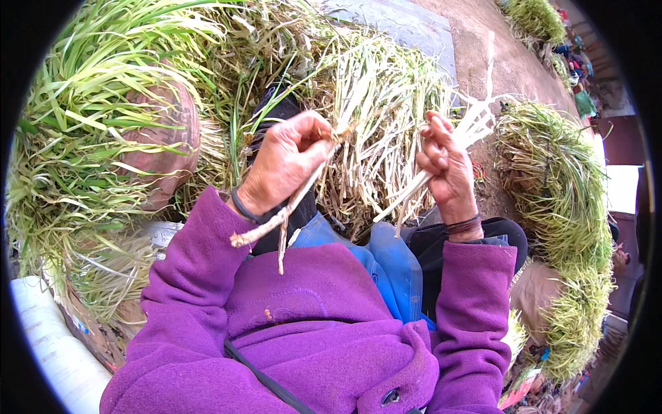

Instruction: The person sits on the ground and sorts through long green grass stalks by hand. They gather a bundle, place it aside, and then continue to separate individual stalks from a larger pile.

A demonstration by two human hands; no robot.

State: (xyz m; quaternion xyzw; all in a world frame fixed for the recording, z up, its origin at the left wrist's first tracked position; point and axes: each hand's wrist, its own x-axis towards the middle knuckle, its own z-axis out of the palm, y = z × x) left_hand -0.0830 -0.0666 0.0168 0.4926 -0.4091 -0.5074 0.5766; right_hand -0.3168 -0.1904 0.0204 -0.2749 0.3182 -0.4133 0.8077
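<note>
My left hand [289, 160] is closed on a few pale stalks [305, 191] with brown, dry matter at the fingertips; their lower ends hang over my wrist. To its right, my right hand [445, 155] is raised with bent fingers around several whitish stalks [473, 124], whose ends stick out above and below the fist. Between and beyond the hands lies a heap of long green-and-white leafy stalks [375, 119]. The two hands are apart. Some fingertips of my left hand are hidden by the stalks.
Large piles of green leafy stalks stand at the left [103, 129] and right [563, 181]. A reddish woven sack [168, 134] sits within the left pile. A grey sheet [403, 31] lies on the brown ground beyond the heap. A white roll-like object [57, 346] is at the lower left.
</note>
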